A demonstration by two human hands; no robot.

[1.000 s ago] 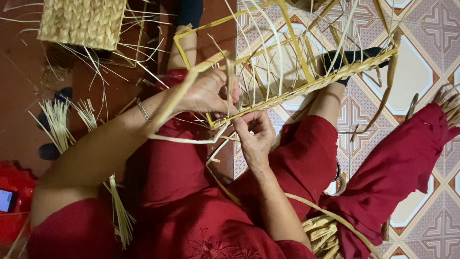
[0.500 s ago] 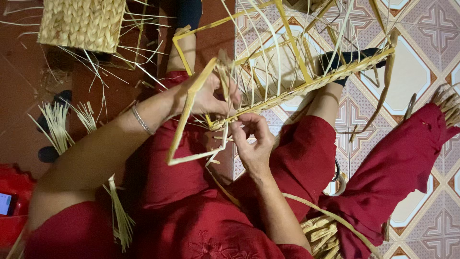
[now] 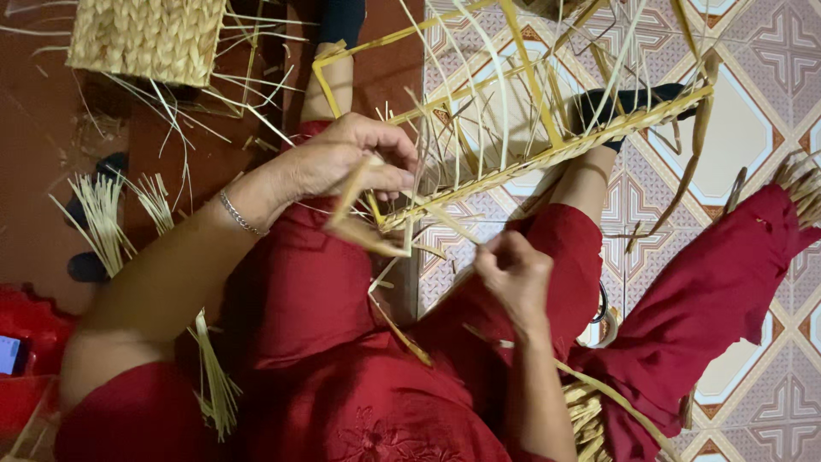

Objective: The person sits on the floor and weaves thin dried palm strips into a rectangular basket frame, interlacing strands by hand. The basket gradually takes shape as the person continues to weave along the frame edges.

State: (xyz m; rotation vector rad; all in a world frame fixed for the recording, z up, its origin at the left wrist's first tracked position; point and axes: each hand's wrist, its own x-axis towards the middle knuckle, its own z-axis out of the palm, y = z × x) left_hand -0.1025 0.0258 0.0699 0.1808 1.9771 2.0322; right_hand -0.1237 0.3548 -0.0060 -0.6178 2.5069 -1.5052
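A box-shaped wire frame wrapped in yellow straw point(image 3: 547, 154) rests over my knees, with many thin straw strands standing up from its near rail. My left hand point(image 3: 346, 158), a thin bracelet on its wrist, grips the frame's near corner and a looped flat straw strip point(image 3: 368, 231). My right hand point(image 3: 513, 274) is lower, over my right thigh, closed on a thin straw strand that runs up to the frame. My red trousers and top fill the lower part of the view.
A finished woven straw basket point(image 3: 150, 38) stands at top left on the brown floor. Loose straw bundles point(image 3: 107, 214) lie to the left. Red cloth point(image 3: 735, 282) lies on the patterned tile floor at right. A red object with a small screen point(image 3: 13, 355) sits at the far left.
My right hand has drawn away from the frame, down toward my thigh, pulling a strand with it. My left hand stays on the frame's corner, and the strip loop hangs beneath it.
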